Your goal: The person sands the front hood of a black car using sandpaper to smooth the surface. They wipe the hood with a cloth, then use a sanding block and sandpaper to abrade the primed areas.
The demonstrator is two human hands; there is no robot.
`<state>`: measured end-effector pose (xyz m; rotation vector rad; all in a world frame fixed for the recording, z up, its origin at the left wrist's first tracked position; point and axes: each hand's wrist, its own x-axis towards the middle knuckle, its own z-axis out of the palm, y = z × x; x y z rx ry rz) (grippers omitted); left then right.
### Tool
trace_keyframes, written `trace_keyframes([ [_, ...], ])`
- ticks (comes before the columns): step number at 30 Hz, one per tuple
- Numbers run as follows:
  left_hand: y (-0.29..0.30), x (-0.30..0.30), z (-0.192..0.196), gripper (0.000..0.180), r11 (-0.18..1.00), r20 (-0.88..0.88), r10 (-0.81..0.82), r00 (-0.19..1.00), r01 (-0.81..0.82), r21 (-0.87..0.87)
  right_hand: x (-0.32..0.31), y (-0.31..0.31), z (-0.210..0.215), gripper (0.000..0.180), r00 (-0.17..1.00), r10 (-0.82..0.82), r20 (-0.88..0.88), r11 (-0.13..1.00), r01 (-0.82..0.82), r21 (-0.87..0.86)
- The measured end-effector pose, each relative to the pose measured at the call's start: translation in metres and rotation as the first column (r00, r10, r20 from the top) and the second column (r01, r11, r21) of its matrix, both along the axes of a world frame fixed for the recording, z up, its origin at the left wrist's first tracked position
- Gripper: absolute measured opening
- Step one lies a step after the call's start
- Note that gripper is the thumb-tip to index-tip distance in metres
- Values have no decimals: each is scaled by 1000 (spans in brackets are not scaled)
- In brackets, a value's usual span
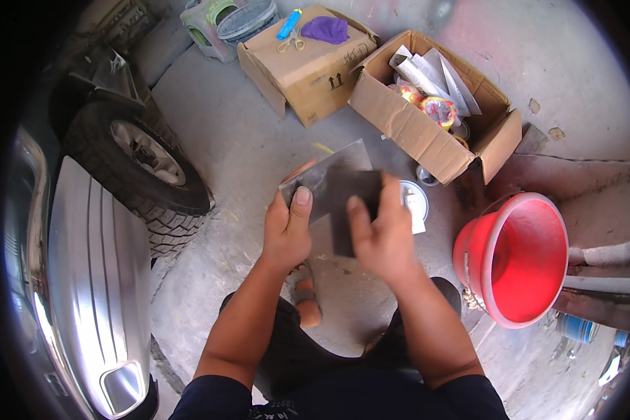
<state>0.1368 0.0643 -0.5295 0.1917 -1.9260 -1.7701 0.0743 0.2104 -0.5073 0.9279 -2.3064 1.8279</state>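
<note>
In front of my body, my left hand [288,231] grips a flat grey rectangular sheet [346,155], thumb on its upper face and fingers underneath. My right hand [385,241] is closed on a dark, nearly black rectangular sheet [344,227], which overlaps the grey one. Motion blurs the dark sheet and the right hand, so I cannot tell its material. Both sheets are held above the concrete floor, between my knees and the boxes. Just beyond my right hand sits a round tin [416,196] with a white piece on top, partly hidden by the fingers.
An open cardboard box [413,122] holds papers and tape rolls. Beside it, a closed box [315,77] carries scissors [292,43], a purple cloth [325,29] and a blue object [289,24]. A red bucket [469,245] stands right; a vehicle's tyre [129,168] and silver bumper [87,280] lie left.
</note>
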Motion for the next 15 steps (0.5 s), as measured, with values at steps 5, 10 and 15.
trace_keyframes([
  [5, 0, -1, -1, 48, 999, 40, -24, 999, 23, 43, 18, -3, -6, 38, 1000, 12, 5, 997, -13, 75],
  [10, 1, -1, 4, 47, 996, 33, -23, 999, 21, 85, -18, 1, 6, 36, 980, -43, 194, 998, 51, -38],
  [15, -2, -1, -4, 47, 994, 68, -54, 996, 47, 102, 13, -3, -5, 41, 980, 35, 194, 999, -41, 24],
])
